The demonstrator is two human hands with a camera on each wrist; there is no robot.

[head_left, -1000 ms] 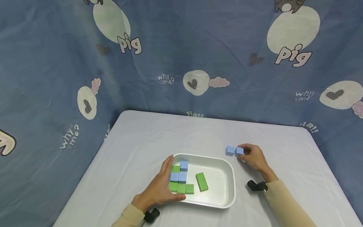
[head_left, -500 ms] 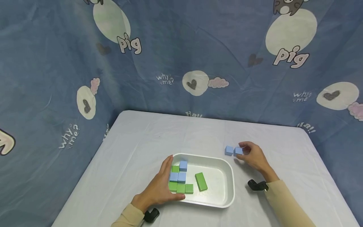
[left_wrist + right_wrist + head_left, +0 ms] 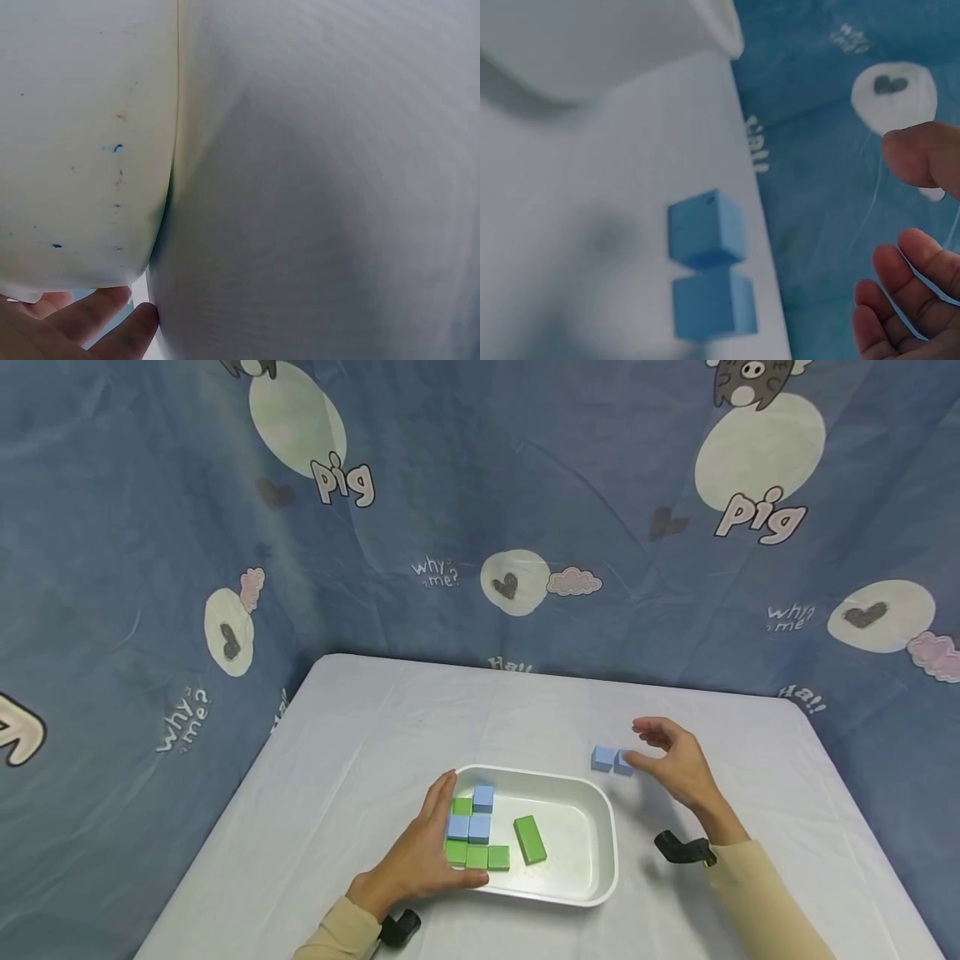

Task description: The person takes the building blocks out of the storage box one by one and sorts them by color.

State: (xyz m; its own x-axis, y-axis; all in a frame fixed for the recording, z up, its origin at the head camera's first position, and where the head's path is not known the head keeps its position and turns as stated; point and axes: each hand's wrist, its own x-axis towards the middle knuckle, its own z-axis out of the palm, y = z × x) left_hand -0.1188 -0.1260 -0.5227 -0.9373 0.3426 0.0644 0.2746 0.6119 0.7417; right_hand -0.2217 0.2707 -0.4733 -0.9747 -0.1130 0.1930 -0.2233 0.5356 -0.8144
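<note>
A table draped in a pale white cloth [image 3: 390, 727] carries a white rectangular plastic tray [image 3: 592, 868] near its front edge, with 2 small light-blue cube blocks [image 3: 602, 757] side by side, touching, just beyond the tray's far right corner.

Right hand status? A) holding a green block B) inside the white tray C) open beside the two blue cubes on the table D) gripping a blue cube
C: the right hand is open, fingers apart from the two blue cubes, which sit untouched in the right wrist view.
</note>
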